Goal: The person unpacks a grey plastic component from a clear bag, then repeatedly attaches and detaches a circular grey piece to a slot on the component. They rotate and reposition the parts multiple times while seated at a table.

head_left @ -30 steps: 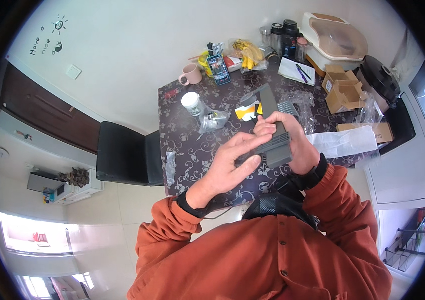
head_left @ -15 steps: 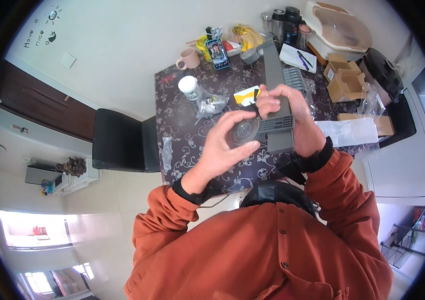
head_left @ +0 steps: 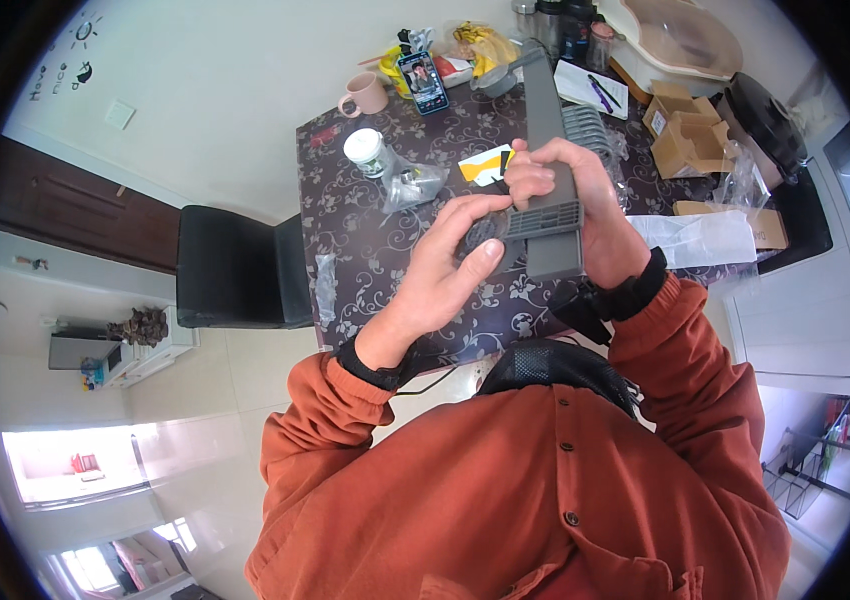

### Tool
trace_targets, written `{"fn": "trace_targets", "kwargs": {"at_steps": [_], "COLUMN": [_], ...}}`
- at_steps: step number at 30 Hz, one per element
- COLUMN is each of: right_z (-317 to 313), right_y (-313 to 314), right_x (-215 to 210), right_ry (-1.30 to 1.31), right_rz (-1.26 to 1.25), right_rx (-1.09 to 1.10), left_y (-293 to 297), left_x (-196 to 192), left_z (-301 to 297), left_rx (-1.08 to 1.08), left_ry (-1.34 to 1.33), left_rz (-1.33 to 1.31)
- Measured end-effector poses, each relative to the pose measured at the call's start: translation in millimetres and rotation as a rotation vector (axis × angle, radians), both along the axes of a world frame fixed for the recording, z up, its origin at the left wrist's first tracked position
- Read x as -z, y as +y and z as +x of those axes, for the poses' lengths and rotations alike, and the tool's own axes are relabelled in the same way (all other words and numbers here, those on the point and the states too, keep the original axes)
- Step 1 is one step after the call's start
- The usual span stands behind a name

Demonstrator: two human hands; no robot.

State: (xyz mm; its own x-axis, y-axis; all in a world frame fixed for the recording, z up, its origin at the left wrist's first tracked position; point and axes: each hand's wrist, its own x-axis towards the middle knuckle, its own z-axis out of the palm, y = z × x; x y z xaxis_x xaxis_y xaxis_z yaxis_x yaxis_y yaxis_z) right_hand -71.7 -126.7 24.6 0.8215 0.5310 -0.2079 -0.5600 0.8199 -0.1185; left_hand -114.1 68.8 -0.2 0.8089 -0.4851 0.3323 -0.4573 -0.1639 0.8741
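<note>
A dark grey plastic piece with a slatted grille (head_left: 547,219) and a round disc end (head_left: 486,232) is between my hands over the table. My left hand (head_left: 440,262) grips the disc end, thumb on top and fingers around its far edge. My right hand (head_left: 595,205) is closed at the grille's right side, its fingers curled over the far side. A thin dark bit shows by its fingertips, too small to name. Beneath lies a long grey flat bar (head_left: 545,100), running away from me. A yellow and white card (head_left: 486,166) lies beyond my left fingers.
On the patterned table (head_left: 345,240) stand a white-lidded jar (head_left: 366,150), a clear bag of small parts (head_left: 415,186), a pink mug (head_left: 364,95) and a propped phone (head_left: 423,82). Rightward are a notebook (head_left: 591,90), open cardboard boxes (head_left: 690,140) and white packaging (head_left: 690,240). A black chair (head_left: 230,268) stands left.
The grille piece has tilted a little, and its disc end shows darker. My left thumb has shifted on the disc. The whole view has shifted slightly, with the table's things higher in it.
</note>
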Motion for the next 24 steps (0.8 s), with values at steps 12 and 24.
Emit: {"fn": "trace_targets", "kwargs": {"at_steps": [12, 24], "right_z": [9, 8], "right_y": [5, 8], "right_x": [13, 12], "right_ry": [-0.055, -0.109], "right_rz": [-0.17, -0.221], "right_rx": [0.105, 0.128], "left_y": [-7, -14], "left_x": [1, 5], "left_z": [8, 0], "left_rx": [0.031, -0.052], "left_ry": [-0.355, -0.243], "left_rz": [0.105, -0.01]}}
